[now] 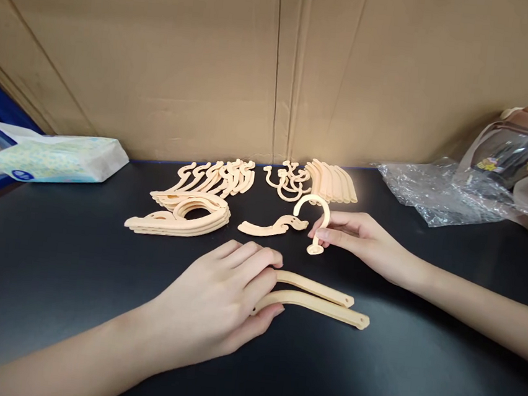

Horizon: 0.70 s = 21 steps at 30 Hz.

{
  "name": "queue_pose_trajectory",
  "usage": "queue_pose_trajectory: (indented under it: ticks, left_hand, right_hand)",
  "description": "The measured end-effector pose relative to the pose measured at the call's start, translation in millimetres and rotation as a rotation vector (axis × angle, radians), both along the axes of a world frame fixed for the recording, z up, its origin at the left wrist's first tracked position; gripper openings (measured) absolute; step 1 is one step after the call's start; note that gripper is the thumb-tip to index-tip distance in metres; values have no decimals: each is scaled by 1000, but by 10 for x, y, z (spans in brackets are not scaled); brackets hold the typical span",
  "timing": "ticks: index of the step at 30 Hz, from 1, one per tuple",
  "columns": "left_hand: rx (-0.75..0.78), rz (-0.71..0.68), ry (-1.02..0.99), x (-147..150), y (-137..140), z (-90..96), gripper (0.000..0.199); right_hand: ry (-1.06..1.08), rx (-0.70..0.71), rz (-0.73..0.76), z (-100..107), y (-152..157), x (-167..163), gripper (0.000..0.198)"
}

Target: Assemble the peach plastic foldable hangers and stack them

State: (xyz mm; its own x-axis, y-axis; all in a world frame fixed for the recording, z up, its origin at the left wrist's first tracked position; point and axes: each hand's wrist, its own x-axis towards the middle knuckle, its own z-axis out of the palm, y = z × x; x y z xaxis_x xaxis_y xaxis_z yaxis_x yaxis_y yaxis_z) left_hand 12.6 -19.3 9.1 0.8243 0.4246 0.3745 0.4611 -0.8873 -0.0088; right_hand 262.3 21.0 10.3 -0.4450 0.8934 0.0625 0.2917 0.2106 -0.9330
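Between the thumb and fingers of my right hand [358, 238] is a beige plastic hanger hook [325, 213], upright with its round foot at the bottom. My left hand [231, 294] is curled over the left ends of two curved hanger arms, the nearer arm [319, 306] and the farther arm [316, 284], which lie side by side. Its fingers partly hide those ends. Just beyond, a single short curved piece with a notched end [265, 228] rests on the black table [391, 372].
Folded hanger bodies [182, 221] are stacked at left centre. Behind lie a row of curved pieces [219, 175], loose hooks [288, 182] and a row of arms [333, 180]. A tissue pack [62, 157], a clear plastic bag [433, 189] and a transparent bottle [505, 159] flank them, before a cardboard wall [188, 60].
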Motion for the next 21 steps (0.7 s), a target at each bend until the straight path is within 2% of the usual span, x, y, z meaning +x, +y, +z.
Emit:
queue_pose_trajectory:
  ticks: [2,4,6,10,12,15,21]
  left_hand:
    - [-26,45,-78,10,-33,11,9]
    - [-126,107,-188,11,-47,42,11]
    - [-314,170,-308,5,-32,87,12]
    - [-785,289,-621,-19,60,176,15]
    - [-944,307,-806,-43,109,200,13]
    - [-1078,319,-1000,-98,166,208,14]
    - [-1271,318,-1212,-169,248,164,17]
  right_hand:
    - [7,-3,8,-2,3,0,30]
    - [14,-9,11,-2,4,-1,29]
    - [19,-12,10,-1,3,-1,29]
    - [19,-12,35,9,-1,2,28]
    - [10,-32,55,22,-4,0,29]
    - [18,-66,63,44,-5,-7,29]
    - [57,-41,119,39,9,-4,20]
